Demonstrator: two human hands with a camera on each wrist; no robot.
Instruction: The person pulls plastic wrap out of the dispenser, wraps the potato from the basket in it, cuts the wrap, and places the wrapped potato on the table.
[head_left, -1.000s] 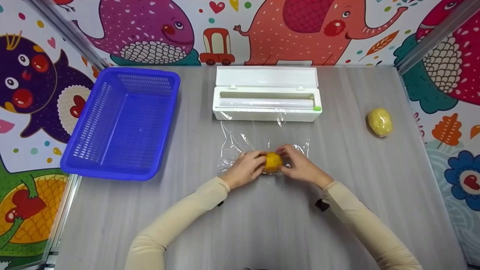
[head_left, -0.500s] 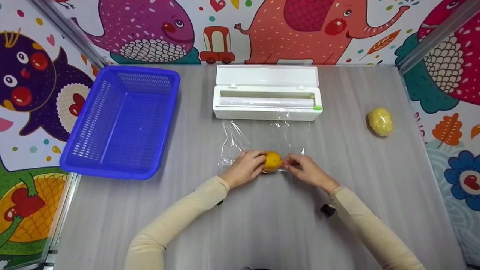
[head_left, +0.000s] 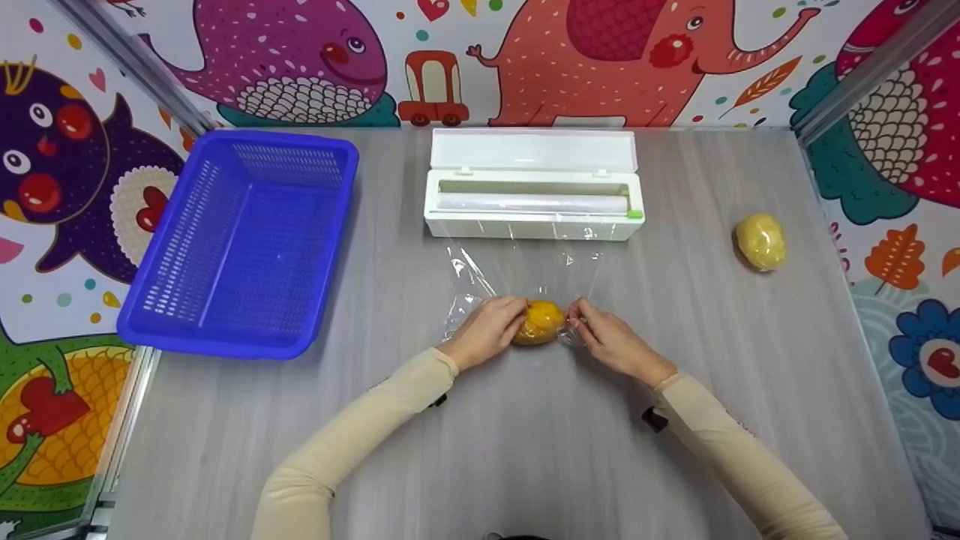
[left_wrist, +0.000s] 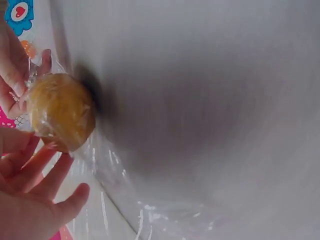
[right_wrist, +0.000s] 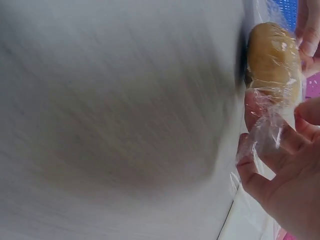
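Note:
A yellow-orange fruit (head_left: 540, 322), its exact kind unclear, rests on the table in clear cling film (head_left: 469, 281). The film runs back to a roll in a white dispenser (head_left: 532, 227). My left hand (head_left: 484, 330) holds the fruit's left side; in the left wrist view, its fingertips (left_wrist: 62, 157) touch the wrapped surface and the outer fingers are spread. On the other side, my right hand (head_left: 616, 341) pinches gathered film beside the fruit. The right wrist view shows that bunched film (right_wrist: 267, 132) between the fingers and the wrapped fruit (right_wrist: 272, 57).
A blue plastic basket (head_left: 330, 247) stands on the left of the grey table (head_left: 525, 450). At the right lies a pale yellow, film-wrapped round item (head_left: 760, 241). The dispenser's lid (head_left: 532, 150) is raised near the back wall. Printed panels border the table.
Film now covers the front of the fruit, which has rolled or turned slightly leftward. My right hand moved off the fruit to its right and gathered film there. The left hand shifted slightly.

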